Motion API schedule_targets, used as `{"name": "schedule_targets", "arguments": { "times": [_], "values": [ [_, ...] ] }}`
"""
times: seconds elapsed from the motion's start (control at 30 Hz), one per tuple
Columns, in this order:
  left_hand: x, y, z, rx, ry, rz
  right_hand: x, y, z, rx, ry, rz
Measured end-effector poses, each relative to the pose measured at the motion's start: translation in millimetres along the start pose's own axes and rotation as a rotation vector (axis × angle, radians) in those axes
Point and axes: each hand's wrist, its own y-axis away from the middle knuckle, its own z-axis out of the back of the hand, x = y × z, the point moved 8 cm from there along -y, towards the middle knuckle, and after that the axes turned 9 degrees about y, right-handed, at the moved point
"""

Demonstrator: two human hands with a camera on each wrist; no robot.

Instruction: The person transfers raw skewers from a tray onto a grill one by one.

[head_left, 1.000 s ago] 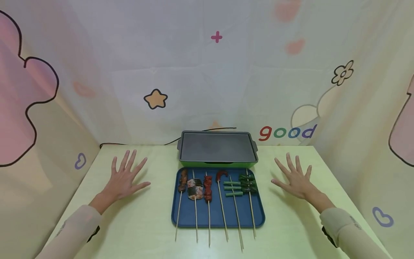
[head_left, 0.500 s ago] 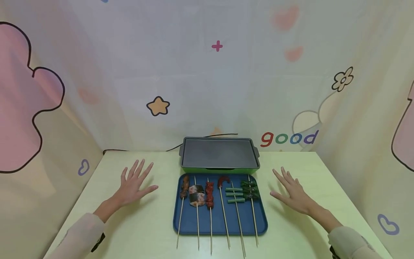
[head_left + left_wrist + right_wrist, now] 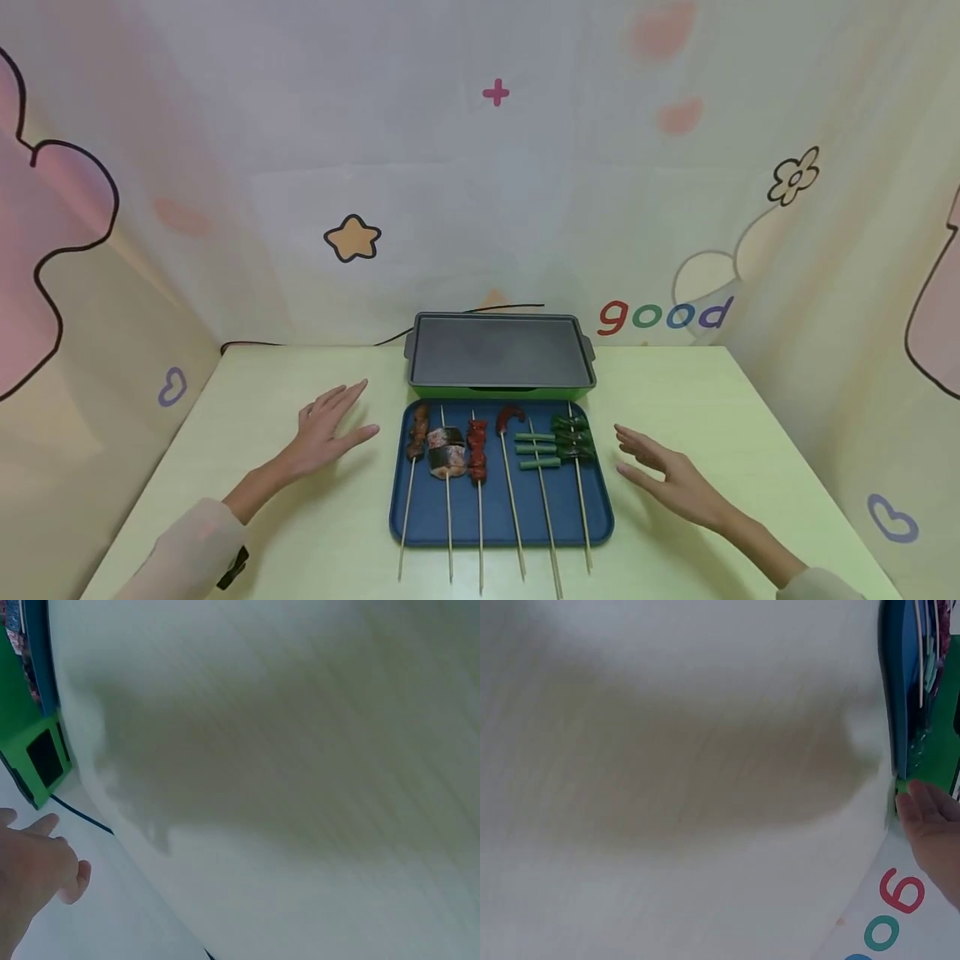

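Observation:
My left hand (image 3: 326, 433) hovers over the table left of a blue tray (image 3: 465, 523), fingers extended and thumb apart, holding nothing. On the tray's other side my right hand (image 3: 671, 479) is raised with its fingers drawn closer together, also holding nothing. Several skewers lie side by side on the tray, their sticks overhanging its near edge: brown meat (image 3: 418, 429), dark-skinned fish slices (image 3: 447, 454), red meat (image 3: 477, 450), a curled reddish piece (image 3: 510, 416), green stalks (image 3: 538, 450) and folded green leaves (image 3: 573, 437). Both wrist views show a hand near the tray's side.
Behind the tray stands a green electric griddle (image 3: 498, 350) with a flat dark plate and side handles. A black cable (image 3: 251, 342) runs along the table's back edge. Printed curtains (image 3: 450, 208) enclose the pale table (image 3: 322, 542) at the back and sides.
Both hands have moved inward toward the tray, and their spread fingers have come closer together. The head view has shifted slightly. Tray, skewers and griddle keep their places.

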Motion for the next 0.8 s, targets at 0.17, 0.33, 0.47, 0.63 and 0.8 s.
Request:
{"name": "schedule_targets", "arguments": {
  "times": [0.17, 0.33, 0.47, 0.63, 0.8],
  "values": [
    [-8.7, -3.9, -10.9, 0.046, 0.125, -0.02, 4.7, 9.6, -10.5, 0.153, -0.277, -0.035],
    [-15.0, -10.8, -22.6, 0.111, 0.306, -0.007, 11.4, 21.6, -30.0, 0.351, -0.56, -0.122],
    [-12.1, -14.4, -32.0, 0.14, 0.419, 0.103, 18.4, 30.2, -45.0, 0.42, -0.627, -0.158],
    [-5.6, -15.2, -44.7, 0.164, 0.613, 0.275, 25.2, 38.6, -61.2, 0.468, -0.711, -0.199],
    [-0.9, -15.4, -54.9, 0.184, 0.713, 0.341, 26.0, 44.6, -73.0, 0.492, -0.782, -0.268]
  ]
}}
